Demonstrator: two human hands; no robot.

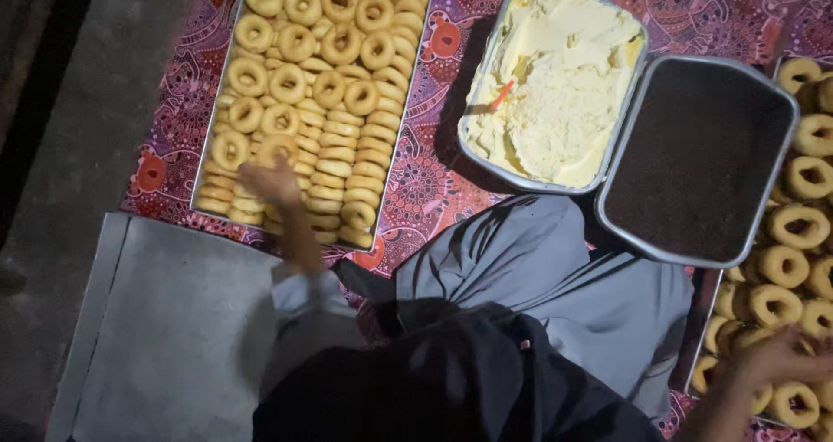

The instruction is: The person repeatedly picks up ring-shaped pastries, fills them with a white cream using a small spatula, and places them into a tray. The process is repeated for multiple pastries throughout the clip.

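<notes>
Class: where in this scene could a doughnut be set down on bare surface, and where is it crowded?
Free: the flat grey sheet, below the left metal tray of ring doughnuts. Crowded: that tray, the right doughnut tray, the cream tin and dark-filled tin.

A red patterned mat (416, 182) covers the floor (61, 121). On the mat's left part lies a long tray of plain doughnut rings (312, 104). At centre sits a metal tub of pale yellow cream (555, 86), touching a metal tub of dark brown filling (698, 160). A second ring tray (794, 260) occupies the right edge. An empty grey tray (173, 329) lies at the lower left, overlapping the mat's edge.
</notes>
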